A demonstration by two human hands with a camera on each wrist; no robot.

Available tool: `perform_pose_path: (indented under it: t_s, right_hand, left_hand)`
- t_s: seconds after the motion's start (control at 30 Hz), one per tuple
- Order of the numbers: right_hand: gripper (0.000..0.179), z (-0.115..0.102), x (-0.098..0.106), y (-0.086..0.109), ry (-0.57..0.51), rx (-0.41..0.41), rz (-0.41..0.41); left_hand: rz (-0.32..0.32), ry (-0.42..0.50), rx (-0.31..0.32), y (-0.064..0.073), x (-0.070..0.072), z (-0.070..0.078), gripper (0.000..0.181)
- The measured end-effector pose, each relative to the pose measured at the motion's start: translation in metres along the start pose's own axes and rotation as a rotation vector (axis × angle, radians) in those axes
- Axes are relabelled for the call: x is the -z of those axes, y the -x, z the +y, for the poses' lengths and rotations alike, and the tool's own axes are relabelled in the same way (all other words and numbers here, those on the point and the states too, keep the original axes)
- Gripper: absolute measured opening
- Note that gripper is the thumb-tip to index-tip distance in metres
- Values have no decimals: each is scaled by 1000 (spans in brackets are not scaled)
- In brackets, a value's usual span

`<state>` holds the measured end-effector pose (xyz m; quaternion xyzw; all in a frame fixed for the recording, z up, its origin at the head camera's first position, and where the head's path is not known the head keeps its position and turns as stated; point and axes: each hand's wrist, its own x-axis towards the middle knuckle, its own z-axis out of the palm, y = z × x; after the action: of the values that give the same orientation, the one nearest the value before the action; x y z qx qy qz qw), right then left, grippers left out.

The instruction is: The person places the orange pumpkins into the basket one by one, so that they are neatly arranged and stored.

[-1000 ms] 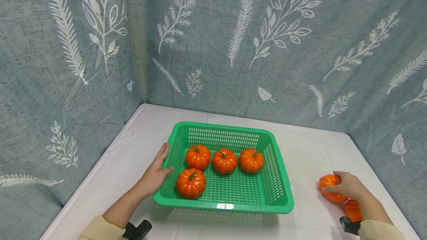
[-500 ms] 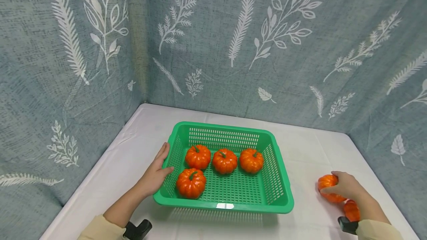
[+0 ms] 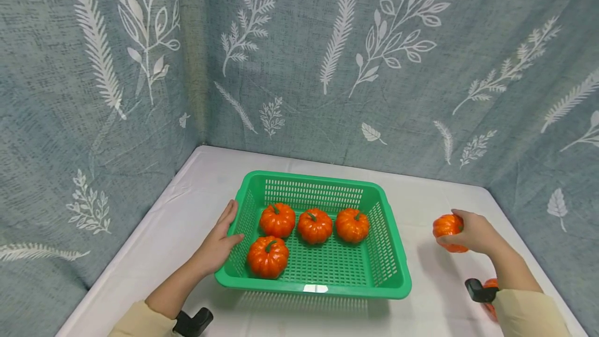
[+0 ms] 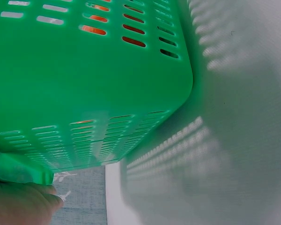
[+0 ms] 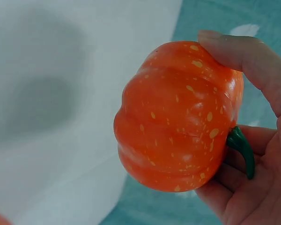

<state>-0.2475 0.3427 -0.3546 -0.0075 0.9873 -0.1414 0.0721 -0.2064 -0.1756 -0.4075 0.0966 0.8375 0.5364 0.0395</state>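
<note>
My right hand [image 3: 478, 233] grips a small orange pumpkin [image 3: 448, 233] above the table, right of the basket. Up close in the right wrist view, the pumpkin [image 5: 178, 117] has yellow flecks and a green stem pointing toward the palm; thumb and fingers hold it from opposite sides. At the left side of a green plastic basket [image 3: 318, 291], my left hand [image 3: 216, 246] holds the rim, thumb over it and fingers along the outside. Inside the basket sit several orange pumpkins [image 3: 268, 257], three in the back row and one at front left.
Another pumpkin [image 3: 490, 295] lies on the white-covered table [image 3: 421, 186] at the right, partly hidden by the right wrist and its black camera [image 3: 478, 291]. A blue-grey curtain [image 3: 299, 66] with white leaf prints encloses the back and sides.
My right hand has lifted the pumpkin off the table and carried it up and slightly left, away from the other pumpkin. The left hand and basket have stayed put.
</note>
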Motion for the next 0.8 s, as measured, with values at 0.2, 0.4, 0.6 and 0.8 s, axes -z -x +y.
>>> perform_pose_path:
  t_s: [0.2,0.4,0.6,0.8]
  right_hand:
    - [91,-22,9,-4,1,51,30]
    - [90,-49,19,-4,2,108,58]
    - [87,-88,29,-1,-48,197,72]
    - [81,-122,30,-3,-64,345,54]
  left_hand:
    - [-1,0,-6,-1,0,-1,69]
    - [-3,-4,1,-1,0,-1,69]
    - [0,-9,9,-1,0,-1,69]
    - [2,-1,2,-1,0,-2,69]
